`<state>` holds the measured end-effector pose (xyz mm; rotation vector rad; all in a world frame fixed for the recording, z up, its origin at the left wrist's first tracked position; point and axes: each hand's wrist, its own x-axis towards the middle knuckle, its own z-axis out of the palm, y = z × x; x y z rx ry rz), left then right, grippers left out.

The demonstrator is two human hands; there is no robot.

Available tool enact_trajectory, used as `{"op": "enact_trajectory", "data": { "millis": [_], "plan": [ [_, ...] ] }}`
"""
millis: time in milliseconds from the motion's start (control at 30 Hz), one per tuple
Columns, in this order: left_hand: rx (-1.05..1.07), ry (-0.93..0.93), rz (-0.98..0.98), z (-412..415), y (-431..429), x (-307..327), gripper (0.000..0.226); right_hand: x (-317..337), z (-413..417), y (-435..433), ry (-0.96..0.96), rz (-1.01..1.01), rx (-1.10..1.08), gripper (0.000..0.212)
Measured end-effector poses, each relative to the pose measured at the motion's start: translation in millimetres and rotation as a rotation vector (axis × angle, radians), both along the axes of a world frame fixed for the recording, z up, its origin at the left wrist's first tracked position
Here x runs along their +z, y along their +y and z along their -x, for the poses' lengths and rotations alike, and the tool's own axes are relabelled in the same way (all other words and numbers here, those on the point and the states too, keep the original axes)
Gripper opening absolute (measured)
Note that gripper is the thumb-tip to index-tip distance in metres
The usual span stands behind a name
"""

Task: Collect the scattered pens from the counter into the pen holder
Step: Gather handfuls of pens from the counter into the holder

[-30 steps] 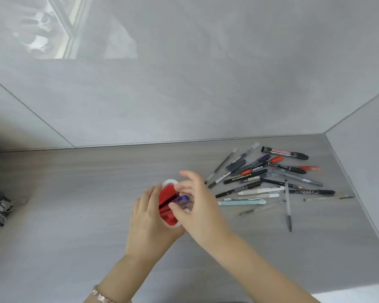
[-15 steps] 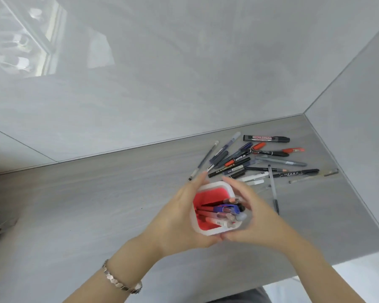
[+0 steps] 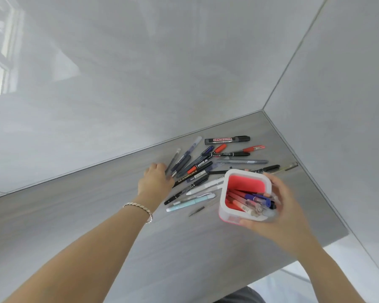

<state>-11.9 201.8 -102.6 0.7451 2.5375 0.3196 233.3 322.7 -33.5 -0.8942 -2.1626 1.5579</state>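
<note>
My right hand (image 3: 284,215) holds a white pen holder (image 3: 224,193) with a red inside, lifted above the counter and holding several red and blue pens (image 3: 253,202). Behind and left of it lies a scattered pile of pens (image 3: 202,169) on the grey counter (image 3: 74,211), among them a black whiteboard marker (image 3: 227,139) and a pale blue pen (image 3: 189,203). My left hand (image 3: 155,181) reaches onto the pile's left end, fingers curled down on the tips of the dark pens. Whether it grips one is hidden.
Glossy grey walls meet in a corner just behind the pile at the right (image 3: 263,110). The counter's front edge (image 3: 315,251) runs close under my right hand, with pale floor below it.
My left hand let go of the pen holder and moved up to the pile's left end. My right hand now carries the holder alone, further to the right.
</note>
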Motion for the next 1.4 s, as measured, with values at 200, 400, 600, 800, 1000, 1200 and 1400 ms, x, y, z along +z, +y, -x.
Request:
{"op": "enact_trajectory", "data": {
  "millis": [200, 400, 600, 800, 1000, 1200, 1400],
  "plan": [
    [-0.121, 0.106, 0.163, -1, 5, -6, 0.027, 2, 4, 7, 0.038, 0.036, 0.010, 0.087],
    [-0.102, -0.003, 0.347, 14, 7, -8, 0.029, 2, 12, 7, 0.057, 0.056, 0.049, 0.083],
    [0.006, 0.031, 0.141, 17, -32, -3, 0.025, 5, 19, -7, 0.055, 0.059, 0.059, 0.084],
    [0.085, -0.117, -0.367, 2, -68, 61, 0.008, 12, 29, -36, 0.049, 0.046, 0.032, 0.087],
    [0.208, -0.696, -1.283, -63, -66, 135, 0.014, 11, 49, -84, 0.027, -0.014, 0.057, 0.090],
    [0.033, -0.698, -1.069, -91, -71, 121, 0.037, 18, 58, -109, 0.023, -0.048, 0.075, 0.086],
    [-0.077, -0.385, -1.119, -85, -74, 115, 0.079, 14, 40, -97, 0.007, -0.028, 0.066, 0.091]
  ]
}}
